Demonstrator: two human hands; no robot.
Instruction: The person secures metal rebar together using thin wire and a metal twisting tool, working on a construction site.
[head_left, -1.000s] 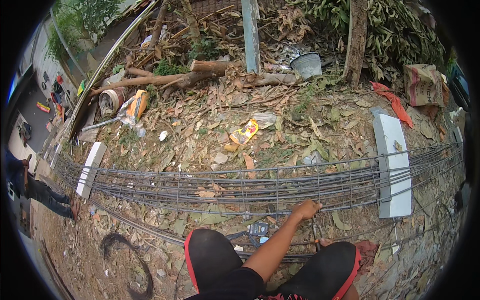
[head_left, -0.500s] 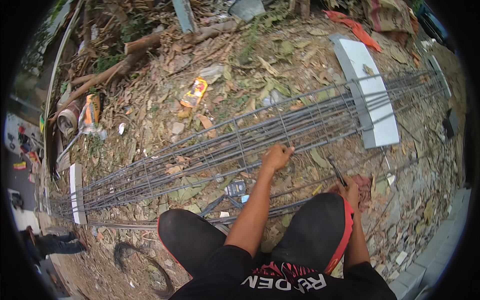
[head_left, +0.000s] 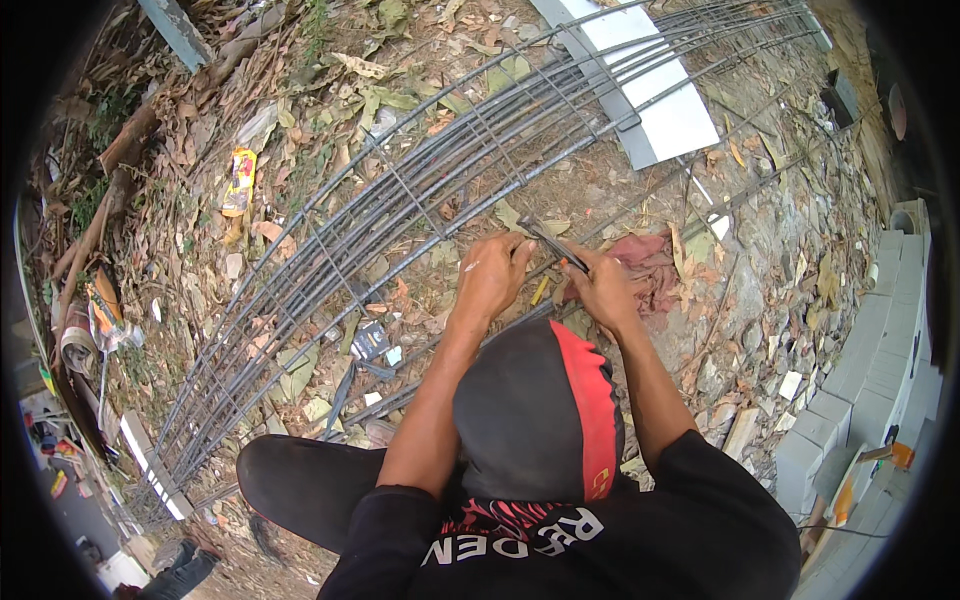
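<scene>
In front of my knees, my right hand (head_left: 608,292) grips a pair of dark pincers (head_left: 556,246), its head pointing up and left. My left hand (head_left: 490,275) is close by with thumb and fingers pinched together near the pincers' head; whatever they hold is too small to make out. Just beyond both hands runs a long rebar cage (head_left: 425,190), its lengthwise bars crossed by thin square stirrups. Neither hand clearly touches the cage. A white block (head_left: 650,90) props up its right part, and another white block (head_left: 155,465) lies under its left end.
A reddish cloth (head_left: 640,272) lies beside my right hand. A dark packet (head_left: 370,342) and a yellow-red wrapper (head_left: 240,182) sit among dry leaves. Grey blocks (head_left: 850,370) line the right side. Another person's legs (head_left: 180,572) show at lower left.
My view has turned and shifted right. The pincers have come up beside my left hand, which has drawn back from the cage's near bar. My right knee has swung left.
</scene>
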